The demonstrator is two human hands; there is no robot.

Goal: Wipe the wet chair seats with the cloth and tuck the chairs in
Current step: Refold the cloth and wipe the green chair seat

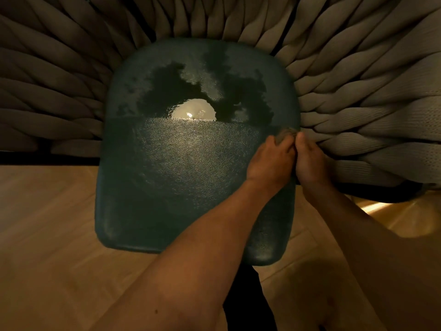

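Both forearms reach in from the near edge; left hand (270, 161) and right hand (310, 161) meet at the right rim of the seat (167, 187), fingers curled together on a bunched cloth (286, 133) that barely shows past the knuckles. Near half of the seat looks dull. The water (191, 96) lies up and left of the hands across the far half, beneath the woven backrest (358, 68), so the next stroke likely runs leftward and away.
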